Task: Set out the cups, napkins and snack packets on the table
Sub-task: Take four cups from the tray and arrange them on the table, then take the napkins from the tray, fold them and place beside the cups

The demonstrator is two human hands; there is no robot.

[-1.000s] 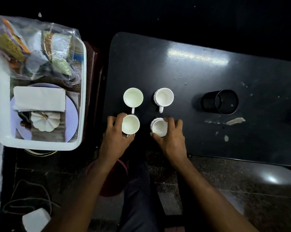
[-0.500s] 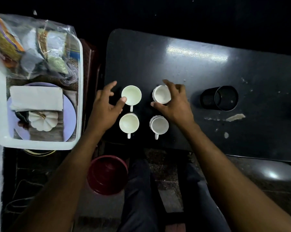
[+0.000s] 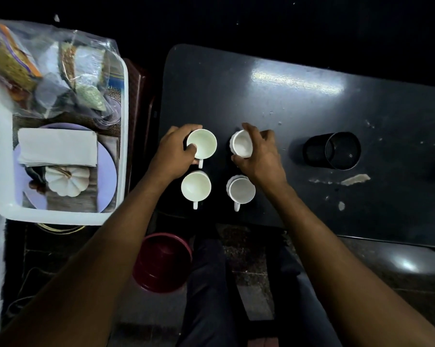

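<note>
Several white cups stand in a square on the left part of the black table (image 3: 299,116). My left hand (image 3: 175,152) grips the far left cup (image 3: 203,144), thumb over its rim. My right hand (image 3: 259,154) holds the far right cup (image 3: 241,144) from its right side. The near left cup (image 3: 195,188) and the near right cup (image 3: 241,190) stand free, handles toward me. White folded napkins (image 3: 57,146) lie in a white tray (image 3: 61,217) to the left. A clear bag of snack packets (image 3: 48,73) fills the tray's far end.
A black cylindrical container (image 3: 332,151) lies on its side on the table, right of the cups. In the tray there is also a lilac plate (image 3: 106,181) and a white pumpkin ornament (image 3: 66,181). A dark red bowl (image 3: 162,262) sits on the floor by my legs.
Both hands left the two near cups, moved to the far pair, and have closed around them.
</note>
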